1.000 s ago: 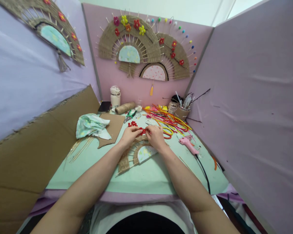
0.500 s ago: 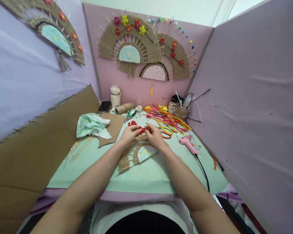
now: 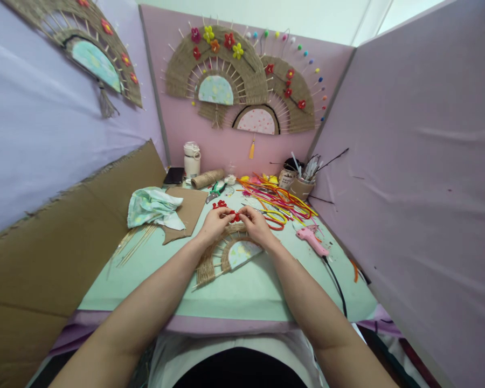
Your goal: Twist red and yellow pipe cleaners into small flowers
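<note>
Between my fingertips is a small red pipe-cleaner flower (image 3: pixel 235 216), pinched from both sides. My left hand (image 3: pixel 215 225) grips its left edge, and my right hand (image 3: pixel 256 224) grips the right edge; the fingers partly cover it. Just below lies a twine-wrapped fan (image 3: pixel 207 268) with bare sticks and a pale floral half-round centre, its upper right part hidden under my right hand. Another red pipe-cleaner flower (image 3: pixel 220 204) rests on the table just beyond my left hand. Scissors (image 3: pixel 275 216) with yellow and red handles lie right of my right hand.
A pink glue gun (image 3: pixel 312 241) with a black cord lies at right. Loose coloured pipe cleaners (image 3: pixel 283 196) spread behind the scissors. At left are crumpled floral cloth (image 3: pixel 151 207), cardboard (image 3: pixel 189 207) and thin sticks (image 3: pixel 137 243). A twine roll (image 3: pixel 208 178) and white bottle (image 3: pixel 192 160) stand behind.
The view has shifted very slightly. Both hands stay in nearly the same place, still pinching the red flower, with only small finger movement.
</note>
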The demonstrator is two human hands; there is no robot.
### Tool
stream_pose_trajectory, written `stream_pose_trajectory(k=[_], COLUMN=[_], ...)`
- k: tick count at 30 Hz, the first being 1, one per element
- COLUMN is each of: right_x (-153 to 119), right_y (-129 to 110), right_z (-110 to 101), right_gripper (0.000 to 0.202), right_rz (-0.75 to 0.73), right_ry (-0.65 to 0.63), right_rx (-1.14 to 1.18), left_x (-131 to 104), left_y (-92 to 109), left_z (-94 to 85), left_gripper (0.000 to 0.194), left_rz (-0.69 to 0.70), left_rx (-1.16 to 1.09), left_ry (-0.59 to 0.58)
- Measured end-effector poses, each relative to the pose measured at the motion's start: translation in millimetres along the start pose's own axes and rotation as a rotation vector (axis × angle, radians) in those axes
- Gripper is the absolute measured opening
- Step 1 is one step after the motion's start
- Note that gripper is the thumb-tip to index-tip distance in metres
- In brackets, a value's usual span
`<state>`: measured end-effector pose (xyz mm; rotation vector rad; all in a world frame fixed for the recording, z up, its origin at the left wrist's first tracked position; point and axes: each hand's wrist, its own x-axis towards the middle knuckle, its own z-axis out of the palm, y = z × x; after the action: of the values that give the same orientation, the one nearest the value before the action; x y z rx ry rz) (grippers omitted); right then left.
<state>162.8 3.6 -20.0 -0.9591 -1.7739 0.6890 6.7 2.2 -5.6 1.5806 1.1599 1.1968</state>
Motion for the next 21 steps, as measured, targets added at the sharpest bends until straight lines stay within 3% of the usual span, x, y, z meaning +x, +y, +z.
stream_pose_trajectory(k=[5, 11, 21], right_x=[2, 2, 0], right_y=[5, 7, 3], right_z=[4, 6, 5], right_gripper=[0.01, 0.013, 0.012], right_rz=[0.073, 0.201, 0.024], right_ry=[0.0, -0.035, 0.081], right_rx=[0.119, 0.307, -0.122], left_x=[5, 2, 5], left_y=[-12, -7, -15], left_z=[2.5, 2.7, 3.5], left_gripper=[0.021, 0.025, 0.025], left_rz=[0.101, 0.008, 0.028], left_rx=[0.013, 0.023, 0.15], left_ry=[0.046, -0.018, 0.004])
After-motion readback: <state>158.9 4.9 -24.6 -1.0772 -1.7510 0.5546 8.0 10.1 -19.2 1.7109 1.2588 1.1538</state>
